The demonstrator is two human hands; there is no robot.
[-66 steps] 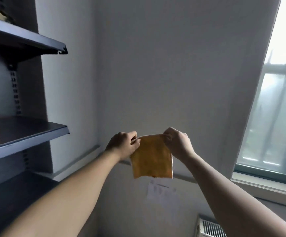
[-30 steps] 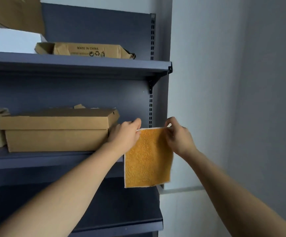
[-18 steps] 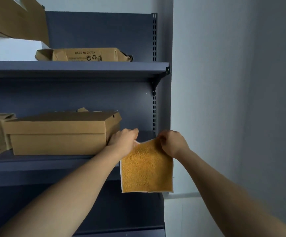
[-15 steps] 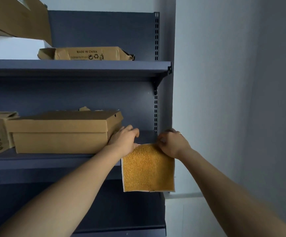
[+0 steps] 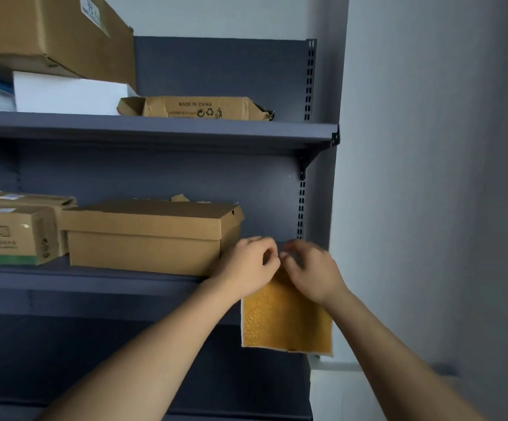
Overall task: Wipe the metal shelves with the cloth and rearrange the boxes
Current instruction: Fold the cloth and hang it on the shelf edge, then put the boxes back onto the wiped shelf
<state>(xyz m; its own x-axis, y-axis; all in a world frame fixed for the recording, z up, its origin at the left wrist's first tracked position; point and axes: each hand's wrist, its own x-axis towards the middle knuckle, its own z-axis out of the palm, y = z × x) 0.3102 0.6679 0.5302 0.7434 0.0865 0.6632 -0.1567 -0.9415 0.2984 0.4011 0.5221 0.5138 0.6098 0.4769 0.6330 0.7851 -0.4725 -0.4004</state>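
My left hand (image 5: 248, 265) and right hand (image 5: 312, 270), now drawn together, pinch the cloth (image 5: 286, 320) at the shelf (image 5: 94, 281), ready to wipe.

Dim, flat, bluish light; deep shadow under the shelves (image 5: 94, 284) toward 7 o'clock. The right hand (image 5: 310, 268) is motion-blurred; the box (image 5: 49, 31) at 11 o'clock looks stretched.
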